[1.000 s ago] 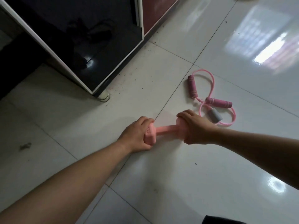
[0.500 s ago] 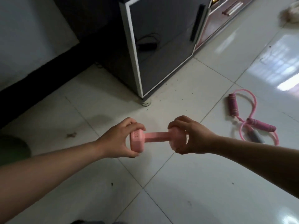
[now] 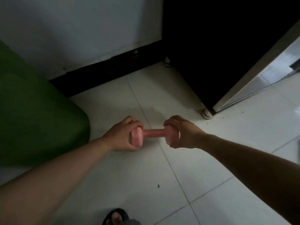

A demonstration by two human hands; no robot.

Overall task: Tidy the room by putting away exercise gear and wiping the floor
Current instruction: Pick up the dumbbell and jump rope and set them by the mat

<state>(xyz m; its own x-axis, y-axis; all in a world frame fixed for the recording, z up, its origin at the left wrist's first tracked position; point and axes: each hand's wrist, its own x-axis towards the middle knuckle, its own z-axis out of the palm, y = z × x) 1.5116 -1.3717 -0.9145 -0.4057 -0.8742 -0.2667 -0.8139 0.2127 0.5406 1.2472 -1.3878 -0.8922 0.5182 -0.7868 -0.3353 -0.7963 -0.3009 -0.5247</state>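
Head camera, looking down: a pink dumbbell (image 3: 151, 133) is held level above the white tiled floor (image 3: 186, 184). Left hand (image 3: 121, 135) curls round its left head, right hand (image 3: 181, 133) round its right head, the bar bare between them. To the left stands a green container (image 3: 37, 111), behind it a black cabinet (image 3: 211, 46). A sandalled foot (image 3: 116, 216) shows at the bottom edge.

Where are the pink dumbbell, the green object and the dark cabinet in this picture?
pink dumbbell (image 3: 152, 133): head view, on the bar between its two ends.
green object (image 3: 35, 114): head view, on its broad top surface, at left.
dark cabinet (image 3: 219, 54): head view, on its shadowed side panel.
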